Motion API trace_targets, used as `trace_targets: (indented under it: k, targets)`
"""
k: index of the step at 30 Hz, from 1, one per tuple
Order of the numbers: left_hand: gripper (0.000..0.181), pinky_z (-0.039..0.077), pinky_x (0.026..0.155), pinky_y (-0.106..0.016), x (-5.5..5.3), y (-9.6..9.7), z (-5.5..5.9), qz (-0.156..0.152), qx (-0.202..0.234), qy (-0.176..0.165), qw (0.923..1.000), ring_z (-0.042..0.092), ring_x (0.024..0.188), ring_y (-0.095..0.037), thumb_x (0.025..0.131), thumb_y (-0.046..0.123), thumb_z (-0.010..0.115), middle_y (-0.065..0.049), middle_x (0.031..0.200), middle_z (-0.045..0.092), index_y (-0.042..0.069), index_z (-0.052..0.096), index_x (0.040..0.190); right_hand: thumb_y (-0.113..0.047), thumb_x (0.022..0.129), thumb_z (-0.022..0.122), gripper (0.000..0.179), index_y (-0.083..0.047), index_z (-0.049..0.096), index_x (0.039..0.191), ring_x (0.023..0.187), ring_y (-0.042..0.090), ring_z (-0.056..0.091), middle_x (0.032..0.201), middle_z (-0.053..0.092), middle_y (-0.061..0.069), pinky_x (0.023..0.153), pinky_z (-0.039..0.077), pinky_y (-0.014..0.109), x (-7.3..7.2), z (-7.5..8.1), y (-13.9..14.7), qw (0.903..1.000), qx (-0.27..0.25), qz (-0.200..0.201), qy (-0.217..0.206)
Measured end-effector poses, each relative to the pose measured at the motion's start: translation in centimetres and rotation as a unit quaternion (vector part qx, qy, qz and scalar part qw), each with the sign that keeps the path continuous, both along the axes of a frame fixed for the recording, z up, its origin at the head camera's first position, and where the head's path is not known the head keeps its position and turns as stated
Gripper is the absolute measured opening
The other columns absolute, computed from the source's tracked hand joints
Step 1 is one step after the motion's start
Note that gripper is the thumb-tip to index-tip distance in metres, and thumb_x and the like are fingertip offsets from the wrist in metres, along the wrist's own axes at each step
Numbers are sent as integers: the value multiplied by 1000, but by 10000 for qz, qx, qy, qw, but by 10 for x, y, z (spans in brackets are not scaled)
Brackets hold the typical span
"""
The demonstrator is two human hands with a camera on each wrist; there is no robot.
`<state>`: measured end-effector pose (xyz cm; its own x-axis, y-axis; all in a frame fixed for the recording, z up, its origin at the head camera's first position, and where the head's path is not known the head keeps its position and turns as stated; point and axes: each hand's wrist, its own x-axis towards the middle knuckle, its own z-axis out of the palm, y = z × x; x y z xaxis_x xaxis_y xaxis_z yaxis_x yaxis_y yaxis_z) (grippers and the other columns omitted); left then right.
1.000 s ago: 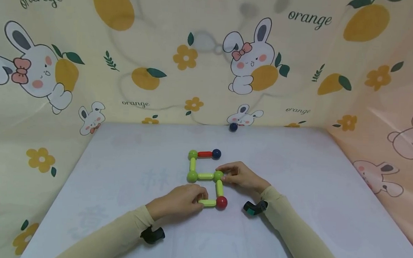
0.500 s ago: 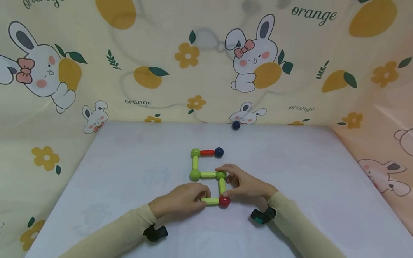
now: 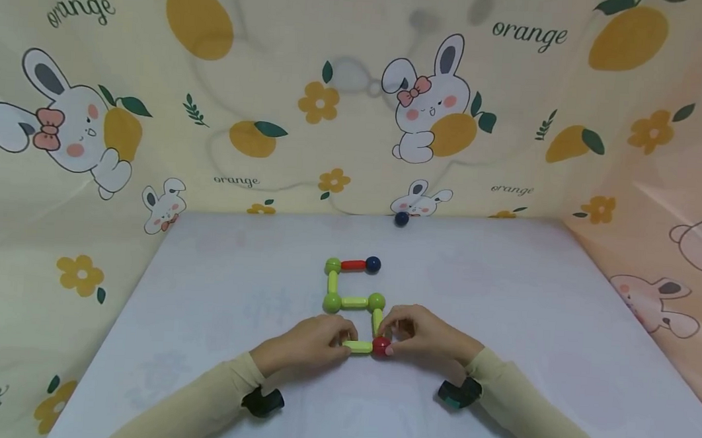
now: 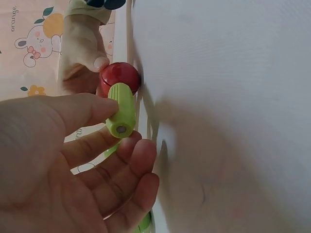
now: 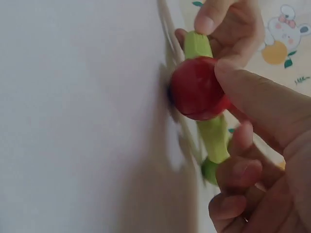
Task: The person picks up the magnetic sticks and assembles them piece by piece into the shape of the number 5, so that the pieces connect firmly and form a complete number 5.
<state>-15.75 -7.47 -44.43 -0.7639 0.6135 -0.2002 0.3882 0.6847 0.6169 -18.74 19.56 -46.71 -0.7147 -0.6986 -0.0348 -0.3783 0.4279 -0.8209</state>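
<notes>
A chain of coloured sticks and balls lies on the white table, bent like a number five. My left hand [image 3: 309, 342] pinches the free end of the bottom light-green stick [image 4: 122, 111] between thumb and index finger. At that stick's other end, my right hand [image 3: 431, 335] grips the red ball [image 5: 197, 88] with thumb and fingers. A second light-green stick [image 5: 214, 138] rises from the red ball to a green ball [image 3: 376, 302]. From there the chain runs left to another green ball [image 3: 331, 302], up to a third [image 3: 333, 266], then along a red stick [image 3: 353, 265] to a dark blue ball [image 3: 373, 264].
A loose dark blue ball [image 3: 401, 219] sits at the table's back edge. Behind and beside the white table [image 3: 502, 286] hangs a cloth [image 3: 356, 126] printed with rabbits and oranges. Each wrist wears a black camera.
My right hand has moved from the green ball at the middle right down to the red ball. The left hand keeps its pinch on the bottom stick. The camera view has shifted slightly.
</notes>
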Motion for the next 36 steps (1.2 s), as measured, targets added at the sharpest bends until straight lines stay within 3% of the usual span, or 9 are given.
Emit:
trace_targets:
  k: [4,10,14,17,22,25,29,33,36]
  targets:
    - [17,46,70,-23,1,-1,1,-35,104,27,9999,53,76,-6,92,15,70,6,88,63,15,71,109,-15,89,77,24,-10,74,112,72,1,51,79,60,-2,65,44,17,0,-6,2,9974,-469,418,-350]
    - [19,46,68,-21,-3,-3,2,-194,188,22,9996,53,74,-4,92,14,70,5,87,64,12,70,110,-14,90,76,25,-7,71,114,74,0,53,83,61,-1,67,46,17,-2,-11,3,9940,-646,582,-665]
    - [19,47,65,-21,-12,0,13,-293,190,133,9993,55,73,-5,96,17,66,5,89,66,11,69,114,-12,90,76,26,-5,70,114,75,1,52,84,62,4,68,46,17,-4,-12,3,9938,-650,617,-651]
    - [21,49,66,-23,-28,6,27,-338,342,221,9986,58,76,-9,99,19,63,2,94,68,9,68,117,-11,90,75,25,-4,70,114,75,1,52,84,61,8,67,45,17,-4,-12,4,9935,-702,591,-666]
    - [21,53,81,-27,-63,17,43,-430,860,112,9953,64,92,-15,102,18,58,-5,107,70,7,67,118,-8,90,75,25,-2,70,113,76,1,52,86,61,19,68,44,17,-3,-16,3,9926,-754,615,-732]
    - [22,52,83,-25,-82,25,47,-438,1053,30,9935,64,93,-16,104,17,55,-8,110,70,7,66,120,-9,90,75,25,-2,70,113,77,1,51,88,60,24,69,44,17,-3,-19,3,9924,-739,631,-754]
    - [23,53,81,-25,-105,39,50,-307,1259,-23,9916,67,93,-21,104,15,55,-12,111,70,4,65,121,-10,90,75,25,-3,69,113,77,1,51,87,60,20,68,43,17,-2,-17,4,9929,-697,605,-744]
    - [24,53,92,-31,-123,55,50,-56,1171,19,9931,66,106,-24,104,17,55,-12,117,69,5,65,123,-11,90,76,24,-5,70,113,76,2,50,85,60,8,68,43,17,-4,-15,4,9938,-623,586,-708]
    - [28,51,101,-36,-136,67,43,91,1025,-98,9946,63,115,-24,105,19,54,-12,123,67,5,63,127,-11,89,77,25,-5,70,112,75,1,50,84,59,3,67,42,16,-5,-15,5,9940,-610,576,-707]
